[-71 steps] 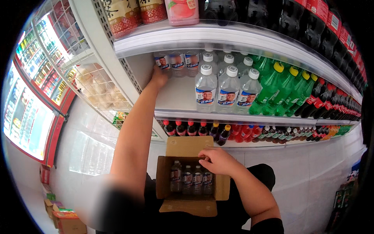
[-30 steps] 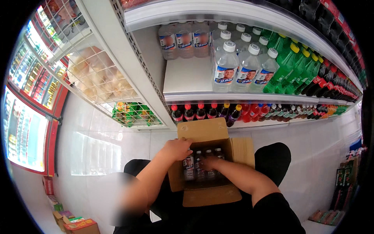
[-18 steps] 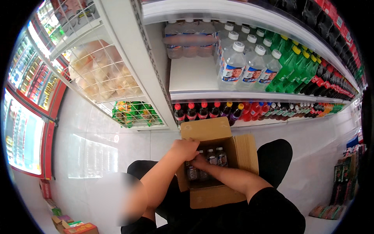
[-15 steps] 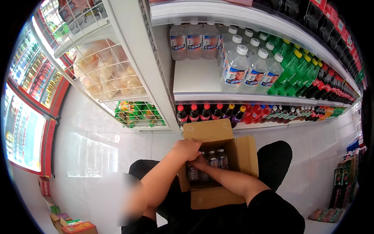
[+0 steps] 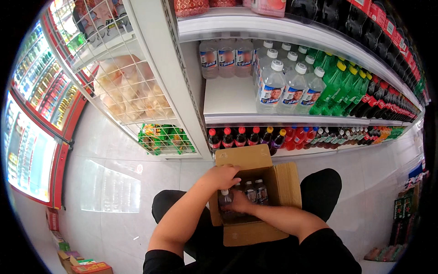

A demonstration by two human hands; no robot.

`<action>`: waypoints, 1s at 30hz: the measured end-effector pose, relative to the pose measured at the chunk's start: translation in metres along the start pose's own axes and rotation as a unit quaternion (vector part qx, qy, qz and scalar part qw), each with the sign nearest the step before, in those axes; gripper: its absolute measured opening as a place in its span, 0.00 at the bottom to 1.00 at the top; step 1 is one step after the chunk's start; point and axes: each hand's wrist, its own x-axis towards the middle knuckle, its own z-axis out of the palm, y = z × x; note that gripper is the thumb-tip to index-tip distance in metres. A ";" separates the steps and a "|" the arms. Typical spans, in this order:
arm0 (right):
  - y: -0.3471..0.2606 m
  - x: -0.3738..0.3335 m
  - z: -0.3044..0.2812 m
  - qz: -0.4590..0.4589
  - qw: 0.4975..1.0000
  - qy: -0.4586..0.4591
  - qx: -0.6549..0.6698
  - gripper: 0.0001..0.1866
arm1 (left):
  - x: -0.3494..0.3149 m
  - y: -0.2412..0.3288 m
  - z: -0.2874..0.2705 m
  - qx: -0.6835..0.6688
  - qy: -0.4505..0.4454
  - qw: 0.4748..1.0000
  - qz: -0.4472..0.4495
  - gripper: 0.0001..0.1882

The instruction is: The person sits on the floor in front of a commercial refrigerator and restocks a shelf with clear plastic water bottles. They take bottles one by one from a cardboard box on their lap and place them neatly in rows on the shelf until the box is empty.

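An open cardboard box [image 5: 286,185] stands between my knees with its flaps folded out. Inside it are several small clear plastic bottles [image 5: 261,192] with pale caps. My right hand [image 5: 240,202] reaches down into the box, its fingers around a clear bottle [image 5: 225,199] at the left side. That bottle stands roughly upright, partly covered by the hand. Above the box's far left corner is my left hand [image 5: 223,176], its fingers apart and loosely bent over the edge. Whether it touches the cardboard I cannot tell.
Ahead, a white shelf [image 5: 228,98] carries large clear bottles [image 5: 272,86], green bottles [image 5: 332,89] and dark cola bottles. Below it stands a row of smaller drinks [image 5: 241,137]. A wire rack [image 5: 137,91] is at the left, with red-framed coolers [image 5: 54,173] beyond.
My right hand has moved down and slightly toward me in the box, and a bottle now shows in its grip. The left hand has come apart from it. The view has tilted slightly up.
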 end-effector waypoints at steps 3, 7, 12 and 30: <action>-0.047 -0.036 -0.020 0.010 1.000 -0.004 0.023 0.47 | -0.004 0.000 0.000 -0.022 0.023 0.999 0.016 0.26; -0.078 -0.055 -0.059 -0.060 0.998 0.002 -0.005 0.42 | -0.002 0.007 0.000 -0.075 0.040 0.993 0.080 0.26; -0.076 -0.037 -0.124 -0.083 0.975 0.025 0.203 0.25 | 0.000 0.019 0.012 -0.281 0.141 0.940 0.133 0.30; 0.029 0.012 -0.067 -0.048 0.979 0.036 0.196 0.25 | 0.003 0.038 0.012 -0.638 0.099 0.763 -0.045 0.30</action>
